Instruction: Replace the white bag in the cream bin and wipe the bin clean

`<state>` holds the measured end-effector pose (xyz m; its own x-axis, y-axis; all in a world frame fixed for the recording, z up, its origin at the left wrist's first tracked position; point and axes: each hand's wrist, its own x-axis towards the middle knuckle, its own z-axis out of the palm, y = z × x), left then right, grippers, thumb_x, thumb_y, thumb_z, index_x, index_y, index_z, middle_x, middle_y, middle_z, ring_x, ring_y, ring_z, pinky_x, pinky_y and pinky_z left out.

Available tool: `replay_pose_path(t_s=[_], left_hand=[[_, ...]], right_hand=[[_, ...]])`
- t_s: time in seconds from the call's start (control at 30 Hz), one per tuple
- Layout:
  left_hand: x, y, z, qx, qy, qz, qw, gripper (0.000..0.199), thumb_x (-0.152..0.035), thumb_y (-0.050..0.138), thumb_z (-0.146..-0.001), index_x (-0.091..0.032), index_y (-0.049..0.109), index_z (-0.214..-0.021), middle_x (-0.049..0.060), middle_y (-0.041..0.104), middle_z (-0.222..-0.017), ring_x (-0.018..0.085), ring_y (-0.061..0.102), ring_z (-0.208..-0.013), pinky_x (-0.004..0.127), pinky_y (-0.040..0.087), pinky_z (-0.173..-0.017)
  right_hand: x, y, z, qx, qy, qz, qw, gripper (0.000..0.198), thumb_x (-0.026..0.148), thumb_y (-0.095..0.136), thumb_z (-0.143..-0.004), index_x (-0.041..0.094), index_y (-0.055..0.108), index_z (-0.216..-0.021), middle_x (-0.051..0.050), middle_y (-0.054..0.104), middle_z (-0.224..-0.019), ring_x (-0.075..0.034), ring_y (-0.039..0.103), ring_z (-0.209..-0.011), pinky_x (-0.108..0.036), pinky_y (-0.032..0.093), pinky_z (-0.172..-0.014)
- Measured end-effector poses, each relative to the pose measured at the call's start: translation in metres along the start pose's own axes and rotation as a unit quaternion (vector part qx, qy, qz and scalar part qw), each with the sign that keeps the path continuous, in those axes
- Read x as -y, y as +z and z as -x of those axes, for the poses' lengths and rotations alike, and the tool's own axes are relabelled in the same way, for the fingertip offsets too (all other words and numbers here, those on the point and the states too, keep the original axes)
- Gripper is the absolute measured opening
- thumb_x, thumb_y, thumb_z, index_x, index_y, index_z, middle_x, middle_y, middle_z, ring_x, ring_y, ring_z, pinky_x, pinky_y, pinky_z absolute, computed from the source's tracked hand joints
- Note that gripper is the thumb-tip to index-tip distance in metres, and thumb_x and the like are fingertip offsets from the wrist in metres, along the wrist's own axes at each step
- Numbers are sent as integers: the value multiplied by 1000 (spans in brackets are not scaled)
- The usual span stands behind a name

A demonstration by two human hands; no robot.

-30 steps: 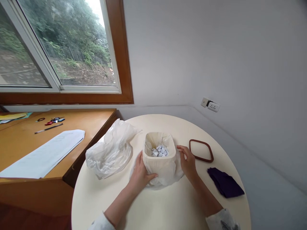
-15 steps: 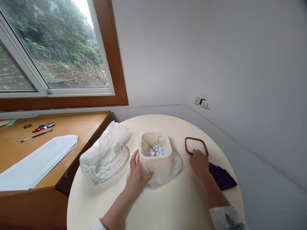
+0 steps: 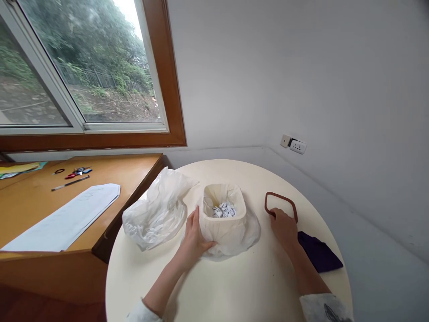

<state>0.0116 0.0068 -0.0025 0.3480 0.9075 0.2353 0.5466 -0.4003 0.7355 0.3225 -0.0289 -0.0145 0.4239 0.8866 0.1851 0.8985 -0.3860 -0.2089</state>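
Since a second ago, the bare right hand (image 3: pixel 284 223) has moved from beside the cream, rounded-square bin lined with translucent white plastic (image 3: pixel 224 219) to a reddish-brown, rounded-rectangular frame (image 3: pixel 280 196). Nearest, at right on the round cream tabletop (image 3: pixel 234 290), lies a folded dark purple cloth (image 3: pixel 320 254). Further in, the left hand (image 3: pixel 192 237) cups the bin's near left corner, thumb on the front, holding it upright; crumpled white paper scraps (image 3: pixel 225 210) sit inside. To the bin's right and apart from it, the right hand's grip appears curled around the frame's near edge, though the knuckles hide the contact. The frame extends beyond that grip, its long axis running left to right, slanting nearer at its right end. The left hand is well apart from it.
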Motion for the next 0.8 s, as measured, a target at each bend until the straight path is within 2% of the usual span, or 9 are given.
replay_pose_path(t_s=[0.1, 0.2, 0.33, 0.43, 0.53, 0.6, 0.7, 0.8], left_hand=[[-2, -11, 0, -10, -17, 14, 1000, 111, -34, 72, -62, -29, -6, -141, 12, 15, -141, 33, 17, -133, 50, 23, -105], [-6, -24, 3, -3, -33, 29, 999, 107, -37, 71, -64, -30, -4, -141, 12, 16, -141, 32, 20, -132, 50, 25, -104], [-16, -44, 8, 40, -18, 41, 998, 94, -37, 68, -68, -36, 7, -140, 9, 15, -142, 30, 23, -131, 47, 30, -103], [-27, -64, 7, 49, 7, 1, 999, 84, -35, 64, -73, -37, 11, -138, 7, 18, -142, 28, 26, -130, 46, 32, -102], [-43, -84, 1, 38, 36, -52, 997, 63, -37, 53, -81, -38, 22, -136, 5, 27, -140, 27, 32, -128, 44, 36, -100], [-57, -95, -3, 18, 45, -74, 996, 49, -38, 47, -84, -37, 33, -131, 4, 33, -137, 25, 38, -124, 42, 38, -98], [-78, -102, -6, -17, 67, -76, 995, 38, -39, 44, -86, -35, 44, -124, 2, 38, -136, 24, 41, -122, 40, 39, -99], [-91, -99, -8, -24, 97, -55, 994, 36, -38, 43, -87, -34, 45, -123, 0, 36, -139, 23, 36, -127, 40, 35, -102]], right_hand=[[3, 0, 1, -18, 0, -24, 1000, 24, 24, 36, -88, 21, 54, -103, -3, 62, -99, -17, 59, -83, -26, 37, -61], [6, -2, 1, -50, 0, -63, 997, 27, 28, 34, -89, 23, 54, -106, -3, 63, -99, -17, 59, -82, -24, 36, -55], [17, -14, -1, -120, -12, -132, 984, 29, 33, 36, -88, 23, 57, -103, -4, 64, -100, -18, 59, -86, -25, 41, -62], [33, -35, -3, -197, -51, -166, 965, 29, 35, 38, -88, 20, 60, -99, -5, 65, -96, -19, 58, -89, -27, 42, -70], [54, -63, -2, -253, -110, -200, 940, 30, 37, 39, -88, 18, 62, -97, -8, 66, -92, -20, 59, -84, -29, 43, -70], [70, -82, 1, -268, -174, -230, 919, 29, 36, 42, -88, 18, 62, -96, -9, 66, -90, -20, 59, -80, -30, 44, -70], [95, -102, 10, -255, -291, -237, 891, 21, 31, 47, -87, 19, 62, -95, -7, 66, -86, -19, 58, -80, -31, 44, -71], [116, -107, 23, -232, -378, -214, 870, 17, 26, 49, -86, 19, 63, -93, -5, 67, -81, -17, 58, -76, -30, 42, -70]])
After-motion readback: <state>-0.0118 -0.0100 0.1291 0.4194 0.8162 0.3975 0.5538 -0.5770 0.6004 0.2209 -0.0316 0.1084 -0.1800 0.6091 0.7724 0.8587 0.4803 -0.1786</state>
